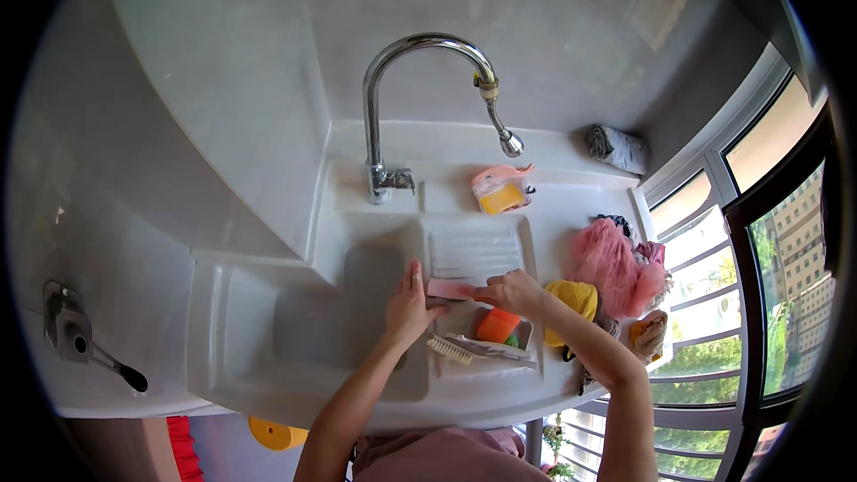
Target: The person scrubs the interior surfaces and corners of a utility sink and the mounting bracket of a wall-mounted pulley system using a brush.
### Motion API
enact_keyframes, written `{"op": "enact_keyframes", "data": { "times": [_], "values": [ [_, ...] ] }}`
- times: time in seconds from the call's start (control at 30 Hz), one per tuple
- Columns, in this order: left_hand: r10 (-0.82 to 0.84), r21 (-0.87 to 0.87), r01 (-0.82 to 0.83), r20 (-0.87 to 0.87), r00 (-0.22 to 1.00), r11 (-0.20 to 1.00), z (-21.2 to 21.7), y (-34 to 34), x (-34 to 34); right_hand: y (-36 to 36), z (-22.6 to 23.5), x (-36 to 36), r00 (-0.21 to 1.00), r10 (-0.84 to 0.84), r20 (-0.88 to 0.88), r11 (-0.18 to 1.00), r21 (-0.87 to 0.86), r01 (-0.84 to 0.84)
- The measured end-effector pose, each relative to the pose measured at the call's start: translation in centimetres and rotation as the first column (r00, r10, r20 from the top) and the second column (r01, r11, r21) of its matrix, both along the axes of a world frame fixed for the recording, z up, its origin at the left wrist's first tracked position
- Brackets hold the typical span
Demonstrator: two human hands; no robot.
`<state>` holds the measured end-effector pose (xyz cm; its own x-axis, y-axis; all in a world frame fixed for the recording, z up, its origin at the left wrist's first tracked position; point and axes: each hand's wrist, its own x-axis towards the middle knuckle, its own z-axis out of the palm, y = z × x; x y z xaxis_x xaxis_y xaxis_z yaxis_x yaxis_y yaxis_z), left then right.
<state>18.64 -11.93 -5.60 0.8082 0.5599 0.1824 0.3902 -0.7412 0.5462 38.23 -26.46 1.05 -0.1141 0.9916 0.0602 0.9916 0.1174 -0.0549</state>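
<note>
My right hand [518,293] grips one end of a flat pink piece [451,289] over the sink's ribbed side. It may be a brush or a bar; its underside is hidden. My left hand [410,311] is at the piece's other end, fingers stretched upward and thumb apart, and I cannot tell whether it touches it. Below my right hand, a white tray [527,339] holds an orange block [498,325] and a small green thing [511,340]. A scrub brush [449,350] with pale bristles lies against the tray's near side.
A chrome faucet [372,116] arches over the white sink [223,339]. Behind the washboard [473,248] sits a pink soap dish [502,186] with yellow soap. Pink mesh [607,268] and yellow cloth [571,308] are heaped at right. A grey rolled cloth [616,150] lies farther back.
</note>
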Motion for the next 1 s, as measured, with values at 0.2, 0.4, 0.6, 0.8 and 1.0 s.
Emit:
{"op": "enact_keyframes", "data": {
  "times": [0.2, 0.4, 0.6, 0.8, 1.0],
  "values": [
    [-0.063, -0.137, 0.042, -0.156, 0.986, 0.99, 0.9, 0.5, 2.7, 2.4, 0.0, 1.2, 0.92, -0.381, 0.093, 0.923, -0.026, 0.385],
    [-0.064, -0.095, 0.038, -0.288, 0.955, 0.995, 1.6, 0.8, 3.1, 6.5, -0.7, -0.9, 0.916, -0.402, -0.002, 0.916, -0.01, 0.402],
    [-0.18, -0.02, 0.184, -0.322, 0.93, 0.983, 2.1, 1.3, 3.9, 6.1, -2.7, 3.1, 0.929, -0.355, 0.106, 0.928, 0.162, 0.336],
    [-0.213, -0.104, 0.193, -0.25, 0.945, 0.976, 1.7, 1.8, 3.8, -2.5, -2.0, 8.7, 0.838, -0.419, 0.35, 0.908, 0.154, 0.39],
    [-0.231, -0.036, 0.232, -0.311, 0.922, 0.972, 2.9, 2.0, 4.9, 2.7, -3.3, 6.8, 0.82, -0.297, 0.49, 0.926, 0.356, 0.123]
  ]
}}
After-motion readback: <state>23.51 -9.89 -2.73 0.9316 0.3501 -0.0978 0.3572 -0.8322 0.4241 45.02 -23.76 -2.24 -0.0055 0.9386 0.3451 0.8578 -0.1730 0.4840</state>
